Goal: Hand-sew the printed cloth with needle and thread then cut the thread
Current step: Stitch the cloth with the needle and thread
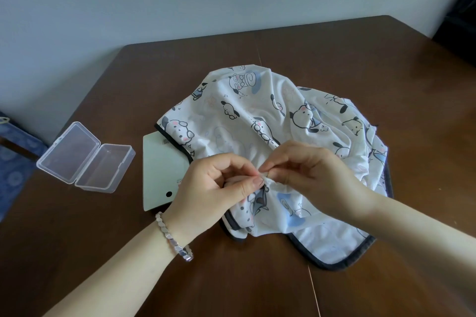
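From the head camera, the printed cloth [273, 141], white with cartoon dogs and a dark bound edge, lies bunched on the brown table [360, 59], filling the middle and spreading toward 3 o'clock. Both hands meet over its near half, just below the picture's centre. The left hand [213, 188], coming in from 7 o'clock with a silver bracelet [173, 237] on the wrist, has its fingers curled in and its thumb and forefinger pinched on a small raised fold of the cloth. The right hand [314, 172], reaching in from 4 o'clock, is likewise closed to a fine pinch, its fingertips touching that same fold right against the left fingertips; whether it holds a needle there is too small to tell. Under the cloth's 9 o'clock edge a pale green card [159, 175] sticks out, partly covered by the left hand. Further toward 9 o'clock, well apart from the cloth, a clear plastic box [85, 157] lies with its lid swung open.
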